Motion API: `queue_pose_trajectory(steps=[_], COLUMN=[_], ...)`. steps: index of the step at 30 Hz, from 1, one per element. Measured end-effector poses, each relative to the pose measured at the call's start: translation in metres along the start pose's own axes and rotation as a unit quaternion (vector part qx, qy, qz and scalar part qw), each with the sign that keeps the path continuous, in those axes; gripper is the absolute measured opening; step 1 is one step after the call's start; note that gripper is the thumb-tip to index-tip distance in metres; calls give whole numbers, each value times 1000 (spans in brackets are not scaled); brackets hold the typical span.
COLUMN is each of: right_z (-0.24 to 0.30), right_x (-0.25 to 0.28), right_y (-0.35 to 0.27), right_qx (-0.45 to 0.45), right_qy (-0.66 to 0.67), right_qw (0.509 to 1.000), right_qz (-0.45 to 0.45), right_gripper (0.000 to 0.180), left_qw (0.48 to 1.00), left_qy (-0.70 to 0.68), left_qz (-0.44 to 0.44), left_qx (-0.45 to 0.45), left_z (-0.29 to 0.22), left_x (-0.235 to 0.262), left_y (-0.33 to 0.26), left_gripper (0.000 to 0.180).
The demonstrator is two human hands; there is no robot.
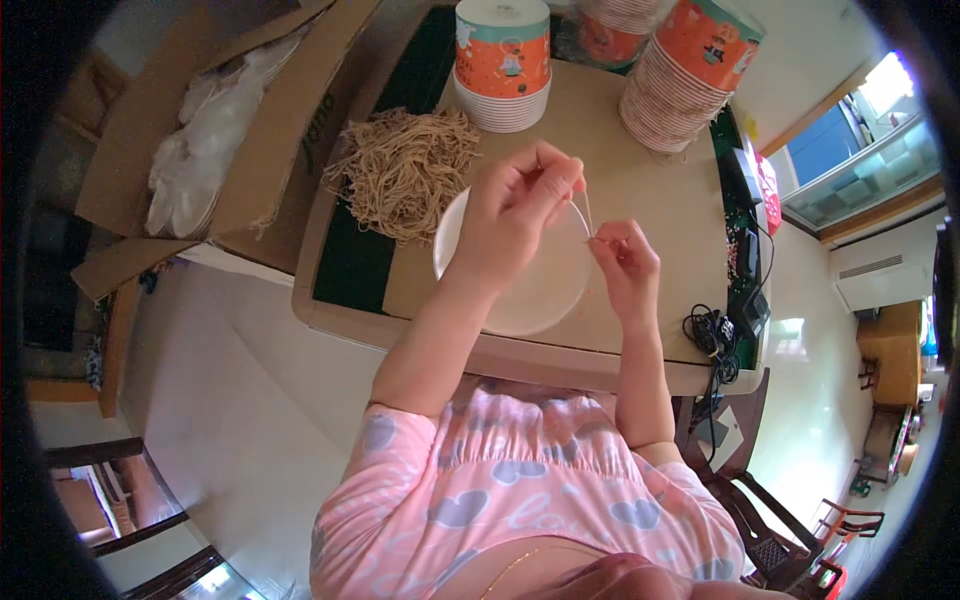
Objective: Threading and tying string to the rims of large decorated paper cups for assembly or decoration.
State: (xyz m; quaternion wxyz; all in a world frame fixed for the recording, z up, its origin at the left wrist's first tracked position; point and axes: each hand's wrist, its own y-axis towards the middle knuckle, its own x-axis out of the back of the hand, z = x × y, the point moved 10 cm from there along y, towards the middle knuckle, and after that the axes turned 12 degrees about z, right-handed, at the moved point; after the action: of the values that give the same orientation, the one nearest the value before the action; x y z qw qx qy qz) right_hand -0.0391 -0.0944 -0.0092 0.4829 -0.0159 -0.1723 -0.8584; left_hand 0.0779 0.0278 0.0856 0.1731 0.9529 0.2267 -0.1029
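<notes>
A thin tan string [589, 212] runs between my two hands above the table. My left hand [515, 205] is closed in a pinch on its upper end, raised over a white round paper bucket [530, 308]. Lower and to the right, my right hand [628, 262] pinches the string beside the bucket's rim. The bucket's inside faces up, and my left hand and forearm hide part of it. Left of the bucket lies a loose heap of tan strings [408, 172].
Stacks of orange and green paper buckets stand at the back [503, 65] and the back right [690, 75]. Brown cardboard [660, 200] covers the tabletop. An opened carton [265, 140] with white plastic-wrapped contents is at the left. Black cables [712, 330] lie at the right edge.
</notes>
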Motion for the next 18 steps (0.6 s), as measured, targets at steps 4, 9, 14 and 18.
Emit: queue_pose_trajectory(steps=[4, 9, 14, 18], right_z=[-13, 33, 44, 24], right_x=[9, 11, 14, 24], right_y=[-6, 9, 42, 49], right_qx=[-27, 60, 39, -39], right_qy=[53, -55, 2, 77], right_qw=[998, 997, 999, 996], right_qz=[12, -8, 17, 31], right_gripper=[12, 23, 21, 16], left_qw=[999, 995, 982, 940], left_qy=[-18, 50, 161, 338], left_qz=[-29, 81, 87, -19], left_qx=[-25, 15, 54, 34], left_z=[1, 9, 16, 12], left_x=[6, -18, -16, 43], left_y=[3, 17, 18, 10], left_gripper=[17, 12, 5, 5])
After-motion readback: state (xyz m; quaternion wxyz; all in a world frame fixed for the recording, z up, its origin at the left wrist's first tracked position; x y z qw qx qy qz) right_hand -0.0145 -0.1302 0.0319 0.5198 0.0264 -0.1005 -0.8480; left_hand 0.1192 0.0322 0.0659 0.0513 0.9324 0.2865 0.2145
